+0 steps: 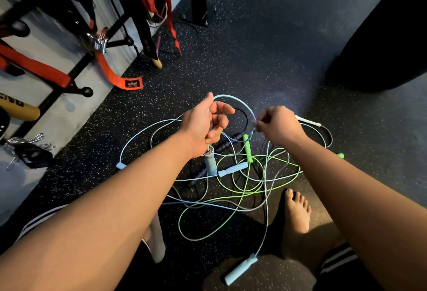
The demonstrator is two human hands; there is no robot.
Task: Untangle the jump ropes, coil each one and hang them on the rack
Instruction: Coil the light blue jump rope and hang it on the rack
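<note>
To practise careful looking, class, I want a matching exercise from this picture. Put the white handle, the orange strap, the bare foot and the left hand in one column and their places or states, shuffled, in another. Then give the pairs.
Column one
1 white handle
2 orange strap
3 bare foot
4 left hand

Column two
A hangs at the rack, upper left
B on the floor, just beyond the right hand
C grips the blue rope
D flat on the floor, lower right

Pairs: 1-B, 2-A, 3-D, 4-C
</note>
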